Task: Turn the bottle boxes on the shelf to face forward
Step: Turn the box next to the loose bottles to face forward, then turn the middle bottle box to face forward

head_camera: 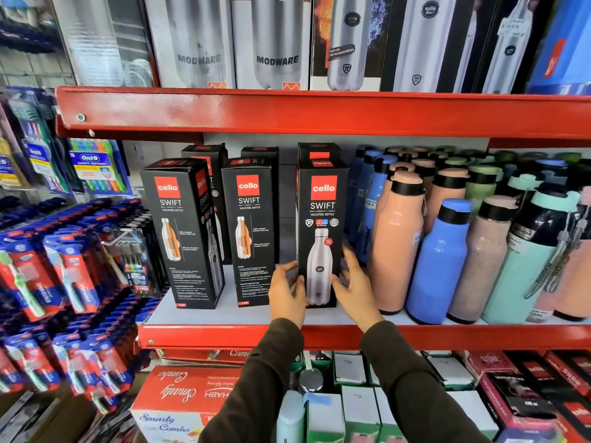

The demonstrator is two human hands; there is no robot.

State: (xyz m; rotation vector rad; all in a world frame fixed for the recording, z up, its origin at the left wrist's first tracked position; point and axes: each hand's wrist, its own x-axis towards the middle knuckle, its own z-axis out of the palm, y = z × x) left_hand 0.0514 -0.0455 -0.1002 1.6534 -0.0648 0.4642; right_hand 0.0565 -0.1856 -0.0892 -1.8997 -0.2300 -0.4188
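- The right-hand box (321, 231) stands upright on the red shelf (224, 335), just left of the peach bottles (396, 251). It is tall and black, with a red "cello" square, "SWIFT" below it and a steel bottle pictured on the front.
- The left hand (286, 294) presses the box's lower left edge, thumb on the front face; the right hand (353, 287) clasps its lower right edge. Together they hold the box between them.
- The middle box (251, 231) and the left box (184, 233) show a cutaway bottle panel; the left one is angled.
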